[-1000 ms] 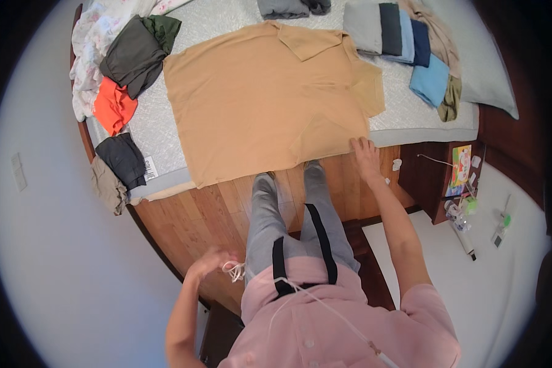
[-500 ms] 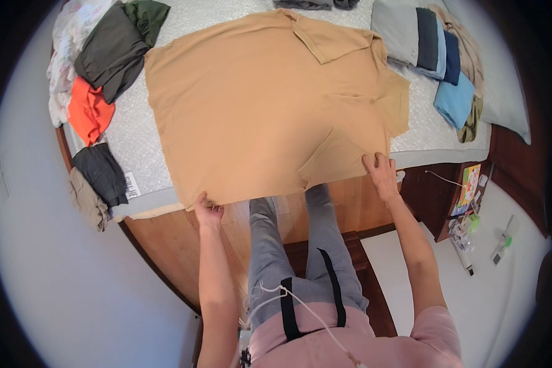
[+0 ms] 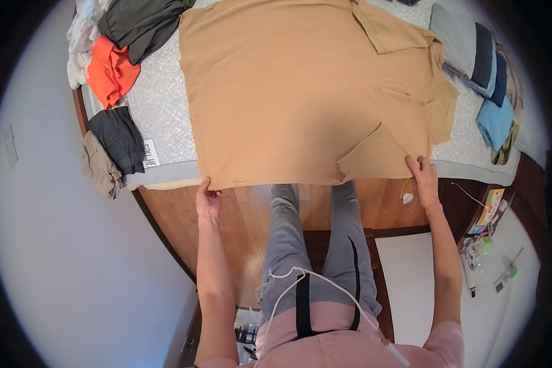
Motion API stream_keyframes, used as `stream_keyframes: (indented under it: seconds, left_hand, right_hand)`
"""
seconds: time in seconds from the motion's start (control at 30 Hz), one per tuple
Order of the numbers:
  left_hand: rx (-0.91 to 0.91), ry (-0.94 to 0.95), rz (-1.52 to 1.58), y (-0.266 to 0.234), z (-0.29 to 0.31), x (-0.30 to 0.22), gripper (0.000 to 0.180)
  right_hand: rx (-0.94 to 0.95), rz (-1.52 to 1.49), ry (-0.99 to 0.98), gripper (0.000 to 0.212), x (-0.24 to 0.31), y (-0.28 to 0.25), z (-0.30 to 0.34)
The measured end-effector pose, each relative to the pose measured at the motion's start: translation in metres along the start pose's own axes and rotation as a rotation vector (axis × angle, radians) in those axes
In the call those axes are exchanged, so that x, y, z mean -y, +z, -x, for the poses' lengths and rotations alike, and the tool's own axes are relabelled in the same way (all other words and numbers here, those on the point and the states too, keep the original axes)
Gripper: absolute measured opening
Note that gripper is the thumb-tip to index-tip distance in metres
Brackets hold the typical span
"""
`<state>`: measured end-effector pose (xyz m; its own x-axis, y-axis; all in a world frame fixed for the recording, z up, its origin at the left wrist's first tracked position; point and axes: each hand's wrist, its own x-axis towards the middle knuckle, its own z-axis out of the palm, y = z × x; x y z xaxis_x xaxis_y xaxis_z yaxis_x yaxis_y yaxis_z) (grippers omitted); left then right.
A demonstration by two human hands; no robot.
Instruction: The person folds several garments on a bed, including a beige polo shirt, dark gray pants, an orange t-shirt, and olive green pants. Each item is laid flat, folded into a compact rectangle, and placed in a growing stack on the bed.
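Observation:
A tan short-sleeved polo shirt [image 3: 276, 92] lies spread sideways on the bed, its collar toward the right and its hem toward the left. Its near side reaches just over the bed's front edge. My left hand [image 3: 209, 199] pinches the near hem corner between thumb and fingers. At the near shoulder, by the sleeve, my right hand [image 3: 424, 176] grips the fabric with its fingertips. One sleeve lies folded flat against the shirt near my right hand; the other sleeve is on the far side.
Folded clothes [image 3: 457, 40] are stacked at the bed's right end, with a light blue folded garment [image 3: 495, 122] nearer. On the left lie an orange garment [image 3: 111, 70], dark garments [image 3: 119, 138] and a beige one [image 3: 101, 168]. A white surface [image 3: 411, 264] holds small items at right.
The view has shifted, so the bed and clothes appear higher and to the right. Both hands keep their hold on the shirt's near edge, which looks straighter and tauter.

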<state>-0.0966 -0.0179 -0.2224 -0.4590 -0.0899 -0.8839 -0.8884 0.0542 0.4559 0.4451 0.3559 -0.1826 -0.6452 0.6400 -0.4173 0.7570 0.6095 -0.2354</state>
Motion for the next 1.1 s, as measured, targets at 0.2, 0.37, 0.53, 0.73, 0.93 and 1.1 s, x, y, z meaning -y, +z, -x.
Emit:
stream_keyframes:
  seconds: [0.2,0.37,0.53,0.73,0.93,1.1]
  left_hand:
    - [0.022,0.290,-0.323,0.018,0.033,-0.011,0.029]
    - [0.319,0.377,-0.831,0.036,0.072,-0.052,0.048]
    - [0.442,0.039,-0.898,0.050,0.073,-0.118,0.032]
    - [0.511,-0.146,-0.256,0.114,0.011,-0.182,0.032]
    - [0.349,-0.223,-0.138,0.204,-0.040,-0.176,0.043]
    - [0.290,0.034,-0.359,0.209,-0.033,-0.173,0.044]
  right_hand:
    - [-0.114,-0.041,-0.112,0.067,0.004,-0.018,-0.001]
    - [-0.068,-0.007,-0.144,0.064,0.001,-0.034,-0.003]
    - [0.046,-0.138,-0.154,0.048,-0.006,-0.062,-0.017]
    - [0.382,-0.766,0.195,0.017,-0.049,-0.109,-0.085]
    - [0.300,-1.058,0.321,0.025,-0.077,-0.084,-0.151]
    - [0.065,-0.867,0.416,0.025,-0.071,-0.061,-0.142]
